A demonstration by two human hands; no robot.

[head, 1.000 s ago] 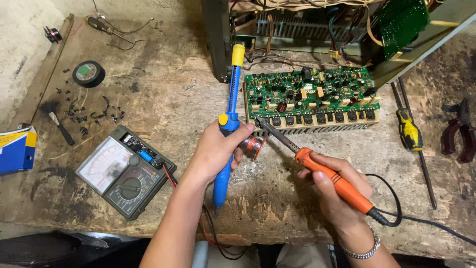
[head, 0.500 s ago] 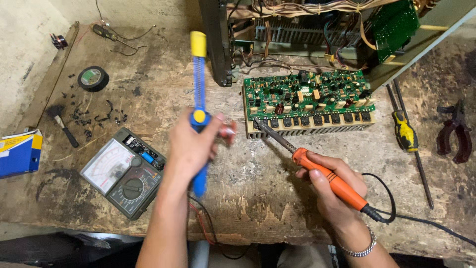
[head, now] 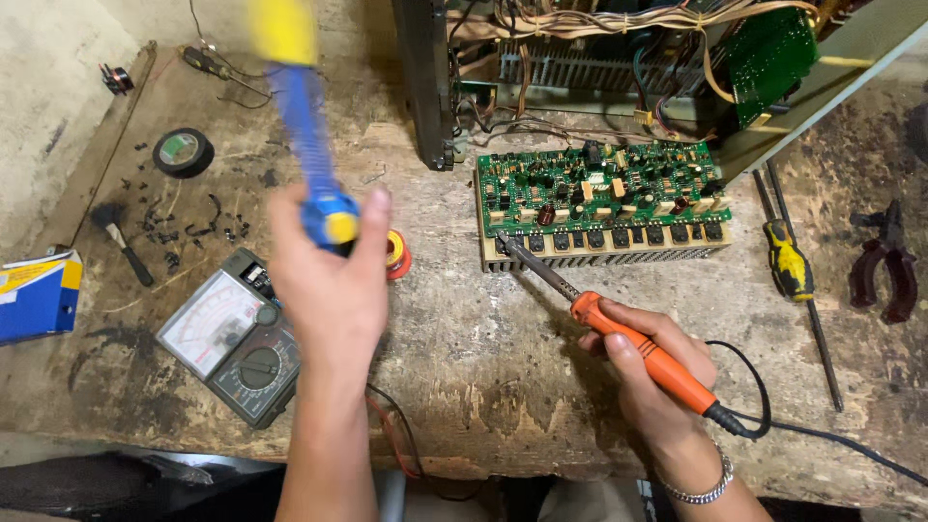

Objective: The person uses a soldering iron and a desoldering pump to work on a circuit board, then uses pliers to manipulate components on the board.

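Above the workbench (head: 464, 367) — left hand (head: 333, 285) gripping blue desoldering pump (head: 307, 145), right hand (head: 652, 377) clasping orange soldering iron (head: 638, 343).

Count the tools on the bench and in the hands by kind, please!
Soldering iron: 1, in the right hand
Solder sucker: 1, in the left hand
Screwdriver: 1
Pliers: 1
Meter: 1
Brush: 1
Total: 6

Blue-and-yellow plastic desoldering pump (head: 307, 135) motion-blurred, top cut by frame edge. Small red solder spool (head: 396, 254) half hidden behind left hand (head: 333, 280). Black iron cable (head: 851, 447) runs off right edge.
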